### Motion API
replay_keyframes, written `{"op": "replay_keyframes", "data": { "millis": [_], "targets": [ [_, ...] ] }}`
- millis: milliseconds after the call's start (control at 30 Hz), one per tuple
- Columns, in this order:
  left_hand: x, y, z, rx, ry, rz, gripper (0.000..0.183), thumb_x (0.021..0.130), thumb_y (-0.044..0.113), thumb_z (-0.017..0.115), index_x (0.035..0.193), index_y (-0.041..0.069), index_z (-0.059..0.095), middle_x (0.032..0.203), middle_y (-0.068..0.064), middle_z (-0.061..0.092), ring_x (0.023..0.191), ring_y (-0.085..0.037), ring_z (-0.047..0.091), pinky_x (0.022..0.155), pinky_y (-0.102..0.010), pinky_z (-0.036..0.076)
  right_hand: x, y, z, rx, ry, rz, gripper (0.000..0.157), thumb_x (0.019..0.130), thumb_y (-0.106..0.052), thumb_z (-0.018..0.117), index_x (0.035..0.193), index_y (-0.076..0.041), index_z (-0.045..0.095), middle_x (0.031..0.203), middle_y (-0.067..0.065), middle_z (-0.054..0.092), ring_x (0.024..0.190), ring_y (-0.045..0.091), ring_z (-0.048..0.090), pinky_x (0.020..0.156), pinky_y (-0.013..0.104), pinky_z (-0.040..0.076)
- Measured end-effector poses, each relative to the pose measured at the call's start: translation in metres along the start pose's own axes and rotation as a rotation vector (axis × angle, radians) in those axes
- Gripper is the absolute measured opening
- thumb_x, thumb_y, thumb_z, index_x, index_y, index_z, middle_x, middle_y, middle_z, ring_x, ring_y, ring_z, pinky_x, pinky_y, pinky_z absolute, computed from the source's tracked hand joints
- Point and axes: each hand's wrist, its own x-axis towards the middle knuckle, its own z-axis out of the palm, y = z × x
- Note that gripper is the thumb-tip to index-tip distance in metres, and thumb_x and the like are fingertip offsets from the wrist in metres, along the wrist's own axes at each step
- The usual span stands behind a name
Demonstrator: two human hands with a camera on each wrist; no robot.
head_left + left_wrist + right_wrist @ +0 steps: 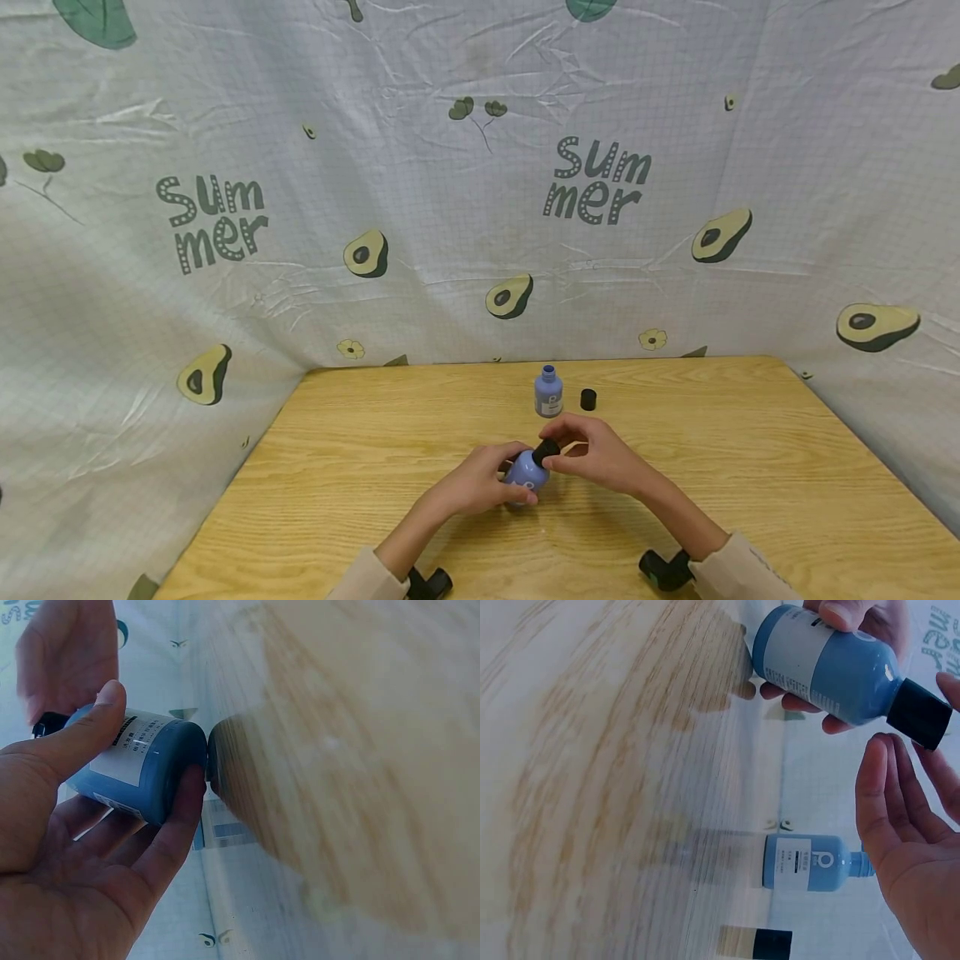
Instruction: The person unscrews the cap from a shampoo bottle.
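A blue bottle with a white label is tilted to the right, its base close over the table. My left hand grips it round the body, the thumb across the label side in the left wrist view. On its neck sits a black cap. My right hand pinches this cap between thumb and fingertips, while its other fingers extend beside it. Farther back stands a second blue bottle, upright, its threaded neck bare. A loose black cap lies to the right of that bottle.
The wooden table has a glossy surface that mirrors the bottles. Behind it hangs a pale cloth printed with avocados and lettering. Black wrist devices are strapped on below the beige sleeves.
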Motion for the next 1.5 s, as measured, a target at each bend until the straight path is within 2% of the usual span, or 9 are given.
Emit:
{"op": "replay_keyframes", "data": {
  "millis": [267,567,733,967,1200,1500],
  "targets": [
    [0.0,0.0008,-0.0004,-0.002,-0.002,-0.004,0.051,0.09,0.024,0.082,0.136,0.013,0.063,0.127,-0.005,0.07,0.12,-0.025,0.068,0.097,-0.032,0.056,0.0004,0.0018,0.0,-0.012,0.013,0.024,0.025,0.096,-0.019,0.075,0.113,-0.003,0.068,0.108,0.014,0.068,0.094,0.012,0.065,0.085,0.029,0.058],
    [0.0002,0.0008,0.0004,0.011,0.004,-0.007,0.053,0.09,0.025,0.082,0.137,0.013,0.062,0.127,-0.005,0.07,0.121,-0.026,0.068,0.097,-0.032,0.056,0.0009,0.0,-0.0002,0.005,-0.027,-0.012,0.031,0.097,-0.013,0.071,0.123,0.003,0.064,0.118,0.018,0.066,0.102,0.009,0.065,0.089,0.025,0.057],
    [0.0,0.0007,0.0004,0.007,0.004,-0.015,0.052,0.09,0.025,0.082,0.137,0.013,0.063,0.127,-0.004,0.07,0.12,-0.025,0.068,0.096,-0.033,0.057,0.0007,0.0007,-0.0003,-0.011,-0.001,-0.001,0.035,0.097,-0.016,0.073,0.124,0.005,0.064,0.117,0.017,0.067,0.101,0.009,0.065,0.087,0.024,0.057],
    [0.0004,0.0002,0.0004,0.01,0.005,-0.012,0.052,0.09,0.025,0.082,0.137,0.013,0.063,0.125,-0.004,0.07,0.117,-0.023,0.068,0.094,-0.03,0.057,0.0011,0.0018,-0.0004,-0.021,0.032,0.018,0.023,0.097,-0.019,0.073,0.112,-0.002,0.068,0.106,0.013,0.068,0.092,0.01,0.065,0.083,0.026,0.057],
    [0.0012,-0.0002,0.0005,0.014,0.003,-0.008,0.053,0.09,0.026,0.082,0.137,0.012,0.062,0.126,-0.005,0.07,0.118,-0.024,0.068,0.095,-0.031,0.057,0.0006,-0.0005,-0.0002,0.013,0.0,-0.01,0.033,0.097,-0.014,0.071,0.123,0.006,0.064,0.118,0.02,0.067,0.102,0.007,0.065,0.088,0.023,0.057],
    [0.0011,-0.0009,0.0005,0.012,0.002,-0.015,0.052,0.09,0.025,0.082,0.137,0.012,0.062,0.127,-0.005,0.07,0.119,-0.025,0.068,0.097,-0.034,0.057,0.0006,-0.0001,-0.0004,-0.023,0.025,0.004,0.032,0.097,-0.02,0.073,0.12,0.001,0.066,0.114,0.016,0.068,0.097,0.009,0.064,0.086,0.026,0.058]
  ]
}}
